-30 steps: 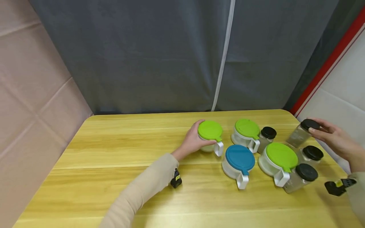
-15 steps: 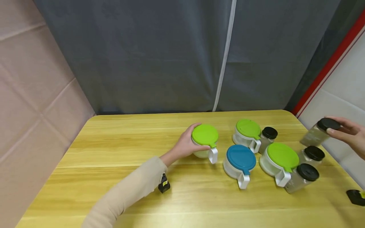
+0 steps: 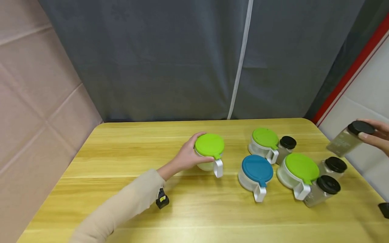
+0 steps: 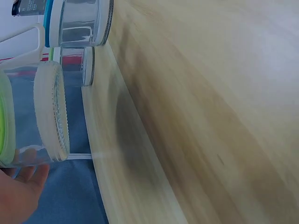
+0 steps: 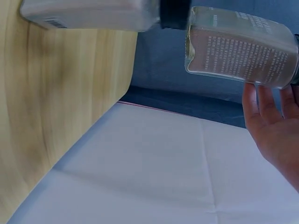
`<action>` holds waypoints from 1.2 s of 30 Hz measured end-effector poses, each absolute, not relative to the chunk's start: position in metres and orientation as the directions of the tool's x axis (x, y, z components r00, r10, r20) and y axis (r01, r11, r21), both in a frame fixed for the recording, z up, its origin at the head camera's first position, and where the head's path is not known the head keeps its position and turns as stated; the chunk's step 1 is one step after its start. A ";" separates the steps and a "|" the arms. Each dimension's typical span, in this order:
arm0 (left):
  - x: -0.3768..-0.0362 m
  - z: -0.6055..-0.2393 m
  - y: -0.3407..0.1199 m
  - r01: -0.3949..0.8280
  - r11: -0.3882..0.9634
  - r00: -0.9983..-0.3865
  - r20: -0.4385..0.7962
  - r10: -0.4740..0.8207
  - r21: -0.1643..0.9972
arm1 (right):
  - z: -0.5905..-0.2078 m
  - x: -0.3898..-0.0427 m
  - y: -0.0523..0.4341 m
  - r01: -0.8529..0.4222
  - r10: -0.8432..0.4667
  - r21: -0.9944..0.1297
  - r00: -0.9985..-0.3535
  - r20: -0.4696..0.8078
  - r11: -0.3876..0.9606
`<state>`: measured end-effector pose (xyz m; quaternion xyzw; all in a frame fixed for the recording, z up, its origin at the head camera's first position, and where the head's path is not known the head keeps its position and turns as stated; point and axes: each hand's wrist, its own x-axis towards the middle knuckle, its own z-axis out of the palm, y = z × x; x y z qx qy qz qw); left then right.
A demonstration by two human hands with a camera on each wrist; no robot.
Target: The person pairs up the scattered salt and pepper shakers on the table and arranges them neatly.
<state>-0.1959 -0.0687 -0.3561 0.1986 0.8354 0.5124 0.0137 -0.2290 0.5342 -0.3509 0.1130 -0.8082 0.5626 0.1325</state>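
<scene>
Green-lidded jar moved left, gripped between thumb and fingers of left hand. Black-capped jar moved right, pinched likewise by right hand.

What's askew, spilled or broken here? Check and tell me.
Nothing stands out: no spill shows on the table. The left hand holds a green-lidded jar and the right hand a black-lidded jar, both off the table; the standing jars are upright and lidded.
</scene>
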 end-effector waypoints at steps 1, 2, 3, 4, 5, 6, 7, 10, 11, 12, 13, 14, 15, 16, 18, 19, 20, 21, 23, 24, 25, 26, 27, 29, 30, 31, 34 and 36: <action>-0.195 -0.354 -0.071 0.322 0.398 -0.920 0.185 0.346 0.859 | -0.344 -0.225 0.527 -0.322 -0.024 -0.869 -0.941 0.338 0.376; -0.193 -0.353 -0.074 0.325 0.405 -0.920 0.186 0.345 0.855 | -0.338 -0.222 0.522 -0.319 -0.020 -0.855 -0.940 0.341 0.410; -0.193 -0.351 -0.077 0.328 0.412 -0.920 0.187 0.346 0.850 | -0.335 -0.221 0.519 -0.310 -0.009 -0.844 -0.940 0.340 0.437; -0.192 -0.350 -0.080 0.333 0.416 -0.918 0.189 0.349 0.846 | -0.331 -0.220 0.516 -0.321 -0.013 -0.843 -0.937 0.350 0.431; -0.191 -0.348 -0.083 0.341 0.422 -0.915 0.193 0.355 0.840 | -0.329 -0.219 0.514 -0.324 -0.009 -0.832 -0.934 0.358 0.450; -0.191 -0.347 -0.086 0.347 0.430 -0.912 0.194 0.362 0.834 | -0.328 -0.220 0.513 -0.337 -0.013 -0.820 -0.927 0.374 0.462; -0.191 -0.345 -0.089 0.356 0.435 -0.908 0.195 0.371 0.827 | -0.325 -0.219 0.510 -0.343 -0.017 -0.821 -0.926 0.377 0.456; -0.192 -0.341 -0.100 0.386 0.422 -0.886 0.202 0.418 0.820 | -0.310 -0.211 0.491 -0.347 -0.031 -0.833 -0.928 0.371 0.431; -0.193 -0.339 -0.104 0.395 0.416 -0.877 0.202 0.435 0.819 | -0.304 -0.207 0.483 -0.357 -0.041 -0.831 -0.926 0.376 0.427; -0.193 -0.338 -0.108 0.403 0.409 -0.868 0.201 0.453 0.819 | -0.298 -0.203 0.474 -0.367 -0.055 -0.835 -0.924 0.379 0.410; -0.194 -0.336 -0.112 0.409 0.399 -0.859 0.198 0.472 0.821 | -0.292 -0.200 0.465 -0.380 -0.073 -0.848 -0.922 0.381 0.370; -0.194 -0.334 -0.116 0.414 0.393 -0.850 0.195 0.489 0.821 | -0.288 -0.198 0.459 -0.403 -0.092 -0.843 -0.913 0.397 0.357; -0.194 -0.332 -0.120 0.419 0.388 -0.842 0.191 0.504 0.821 | -0.286 -0.198 0.455 -0.440 -0.129 -0.838 -0.897 0.422 0.323; -0.194 -0.330 -0.124 0.422 0.388 -0.837 0.187 0.515 0.820 | -0.284 -0.199 0.451 -0.457 -0.149 -0.840 -0.889 0.432 0.292; -0.194 -0.327 -0.132 0.424 0.382 -0.827 0.178 0.534 0.821 | -0.284 -0.204 0.452 -0.477 -0.185 -0.836 -0.878 0.441 0.270; -0.194 -0.325 -0.136 0.421 0.378 -0.823 0.173 0.541 0.824 | -0.285 -0.207 0.452 -0.482 -0.204 -0.836 -0.874 0.440 0.262; -0.194 -0.324 -0.139 0.420 0.376 -0.821 0.169 0.545 0.826 | -0.288 -0.212 0.456 -0.503 -0.234 -0.816 -0.862 0.450 0.283; -0.194 -0.323 -0.143 0.415 0.371 -0.820 0.165 0.548 0.831 | -0.291 -0.217 0.460 -0.515 -0.263 -0.802 -0.854 0.449 0.302; -0.193 -0.321 -0.150 0.403 0.365 -0.820 0.155 0.550 0.839 | -0.293 -0.221 0.459 -0.503 -0.282 -0.784 -0.862 0.421 0.365; -0.193 -0.320 -0.153 0.397 0.361 -0.820 0.150 0.552 0.844 | -0.291 -0.220 0.453 -0.494 -0.291 -0.763 -0.868 0.403 0.416; -0.193 -0.320 -0.156 0.393 0.361 -0.820 0.145 0.553 0.845 | -0.288 -0.218 0.445 -0.478 -0.293 -0.763 -0.876 0.382 0.436; -0.192 -0.319 -0.159 0.389 0.362 -0.821 0.141 0.553 0.847 | -0.284 -0.215 0.436 -0.464 -0.295 -0.756 -0.884 0.363 0.461; -0.192 -0.319 -0.161 0.384 0.362 -0.822 0.136 0.554 0.849 | -0.277 -0.210 0.423 -0.431 -0.281 -0.759 -0.901 0.331 0.487; -0.192 -0.318 -0.166 0.380 0.363 -0.822 0.130 0.555 0.851 | -0.260 -0.197 0.393 -0.383 -0.254 -0.759 -0.923 0.289 0.526; -0.192 -0.317 -0.168 0.381 0.366 -0.821 0.129 0.556 0.849 | -0.255 -0.193 0.382 -0.390 -0.267 -0.757 -0.920 0.289 0.524; -0.193 -0.317 -0.170 0.383 0.367 -0.820 0.129 0.557 0.848 | -0.249 -0.190 0.372 -0.393 -0.272 -0.761 -0.918 0.289 0.516; -0.194 -0.315 -0.176 0.389 0.359 -0.813 0.133 0.567 0.848 | -0.239 -0.186 0.349 -0.424 -0.322 -0.789 -0.898 0.301 0.445; -0.195 -0.314 -0.179 0.392 0.350 -0.807 0.135 0.575 0.851 | -0.236 -0.188 0.340 -0.432 -0.360 -0.819 -0.883 0.301 0.377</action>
